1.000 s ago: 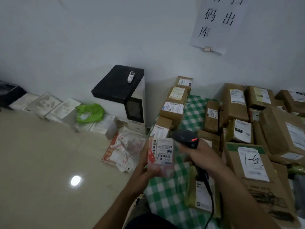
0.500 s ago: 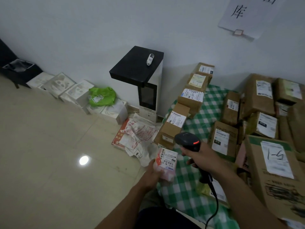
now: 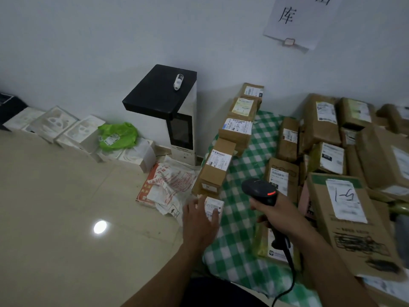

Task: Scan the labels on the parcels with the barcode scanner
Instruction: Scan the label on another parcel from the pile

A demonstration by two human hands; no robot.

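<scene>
Since half a second ago the small parcel (image 3: 214,203) has gone from held up in the left hand (image 3: 199,224) to lying on the near-left edge of the green checked cloth (image 3: 239,220), at the near end of the box row. That hand's fingers (image 3: 190,207) are now straight and spread over it, thumb across its label, gripping nothing. The right hand (image 3: 283,216) is unchanged, fingers curled round the barcode scanner (image 3: 260,191) handle, red light on, above the cloth just right of the small parcel. I count one big carton (image 3: 354,235) marked 1-5, one black-topped machine (image 3: 163,103), four brown boxes (image 3: 218,171) in the row, one green bag (image 3: 117,135). The pile of parcels (image 3: 321,125) on the right runs off frame, so I can't count it; wall sign (image 3: 296,18) cropped at top; labels too blurred to read
</scene>
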